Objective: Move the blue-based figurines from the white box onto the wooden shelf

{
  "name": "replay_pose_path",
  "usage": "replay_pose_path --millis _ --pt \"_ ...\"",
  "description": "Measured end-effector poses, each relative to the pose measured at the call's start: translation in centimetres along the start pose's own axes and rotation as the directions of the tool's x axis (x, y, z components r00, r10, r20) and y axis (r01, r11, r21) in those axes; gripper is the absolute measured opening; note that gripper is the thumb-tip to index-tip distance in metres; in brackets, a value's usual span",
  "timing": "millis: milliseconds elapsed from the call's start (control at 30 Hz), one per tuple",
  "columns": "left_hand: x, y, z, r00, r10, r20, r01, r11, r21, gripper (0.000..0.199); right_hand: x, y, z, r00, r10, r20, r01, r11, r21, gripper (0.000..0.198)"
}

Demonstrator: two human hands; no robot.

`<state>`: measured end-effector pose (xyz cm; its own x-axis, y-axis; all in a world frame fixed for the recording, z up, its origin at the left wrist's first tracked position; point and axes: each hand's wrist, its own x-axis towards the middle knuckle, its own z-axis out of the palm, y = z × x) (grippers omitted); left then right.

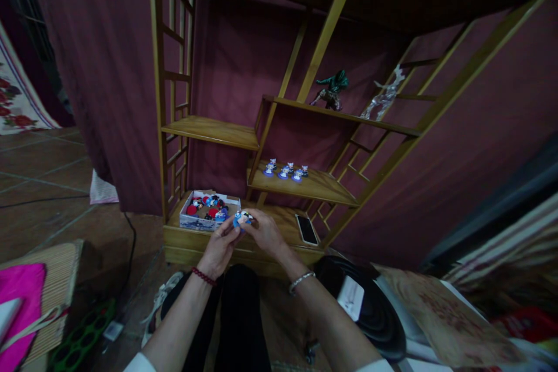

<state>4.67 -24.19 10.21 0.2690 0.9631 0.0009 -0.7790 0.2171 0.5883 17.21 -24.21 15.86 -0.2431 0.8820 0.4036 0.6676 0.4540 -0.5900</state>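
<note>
Both my hands meet in front of the low shelf, closed on one small blue-and-white figurine (241,218). My left hand (220,248) grips it from the left, a dark red bead bracelet on that wrist. My right hand (265,233) pinches it from the right; a silvery bracelet circles that wrist. Just behind my left hand, an open cardboard box (201,222) holds several figurines in red, blue and black. Several small white figurines (283,172) on blue or dark bases stand in two rows on the small wooden shelf (314,187) above.
A phone (307,229) lies on the bottom board at right. Higher up stand a dark green figure (332,90) and a clear sculpture (386,93). Wooden posts (335,11) divide the rack. Black round object (370,308) sits beside my right forearm; a pink cloth (26,290) lies far left.
</note>
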Motion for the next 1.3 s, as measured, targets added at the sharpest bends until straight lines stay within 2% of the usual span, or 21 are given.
replay_pose_path --millis 233,467,667,900,1033,1200,1300 --pt "-0.15 -0.32 0.08 0.999 -0.014 0.034 0.014 1.000 0.014 0.030 -0.10 0.35 -0.31 1.000 -0.007 0.019 0.007 1.000 0.020 0.020" --pt "-0.32 -0.14 0.16 0.999 -0.031 0.026 0.030 0.999 0.027 0.029 -0.01 0.32 -0.73 0.998 -0.042 0.056 0.041 0.999 0.023 0.020" --pt "-0.62 -0.17 0.38 0.999 -0.023 0.026 0.022 0.999 0.041 0.031 -0.32 0.47 -0.72 0.998 -0.024 0.066 0.023 1.000 0.020 0.019" --pt "-0.46 -0.34 0.36 0.998 -0.034 -0.043 0.036 0.999 0.040 0.033 -0.52 -0.08 -0.10 0.998 0.065 -0.007 -0.065 0.985 -0.158 0.019" --pt "-0.35 -0.69 0.33 0.998 -0.030 -0.057 0.032 0.999 0.040 0.036 -0.70 -0.27 0.07 0.994 0.095 -0.045 -0.102 0.975 -0.199 0.019" --pt "-0.17 -0.98 0.35 0.997 -0.027 -0.073 0.029 0.999 0.021 0.035 -0.84 -0.08 -0.06 0.996 0.075 -0.046 -0.081 0.985 -0.154 0.018" --pt "-0.03 -0.93 0.62 0.997 -0.038 -0.071 0.038 0.999 0.004 0.033 -0.83 0.33 -0.03 0.996 0.061 -0.064 -0.063 0.998 -0.031 0.023"
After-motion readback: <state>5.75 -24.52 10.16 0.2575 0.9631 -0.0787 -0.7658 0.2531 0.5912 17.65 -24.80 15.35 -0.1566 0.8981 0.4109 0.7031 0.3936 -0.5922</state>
